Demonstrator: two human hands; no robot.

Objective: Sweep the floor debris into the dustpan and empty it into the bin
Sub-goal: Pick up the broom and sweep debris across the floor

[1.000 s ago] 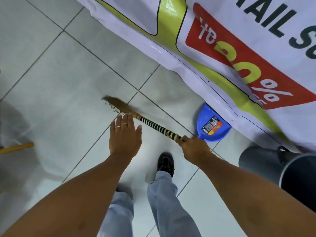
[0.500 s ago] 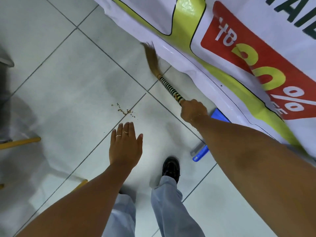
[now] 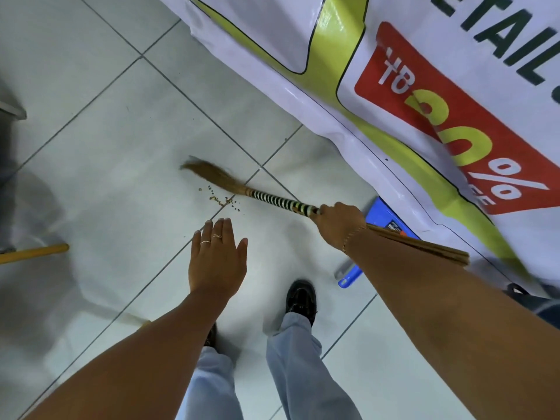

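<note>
My right hand [image 3: 339, 224] grips a short grass broom [image 3: 272, 201] by its black-and-white banded handle. The brown bristles lie low on the tile, left of and just beyond a small scatter of brown debris [image 3: 219, 200]. My left hand [image 3: 216, 259] hovers flat over the floor, fingers together and holding nothing, just on the near side of the debris. A blue dustpan [image 3: 385, 216] lies on the floor behind my right wrist, mostly hidden by my arm; its handle end [image 3: 348, 275] shows below the forearm.
A large printed banner [image 3: 394, 86] lies across the floor at the upper right. A dark bin [image 3: 545, 307] peeks in at the right edge. A yellow stick [image 3: 33, 253] lies at the left. My shoes [image 3: 301, 298] stand below the hands on white tiles.
The broom has swung from pointing up at the banner back down to the left, its bristles now low beside the debris. My left hand has stayed in place.
</note>
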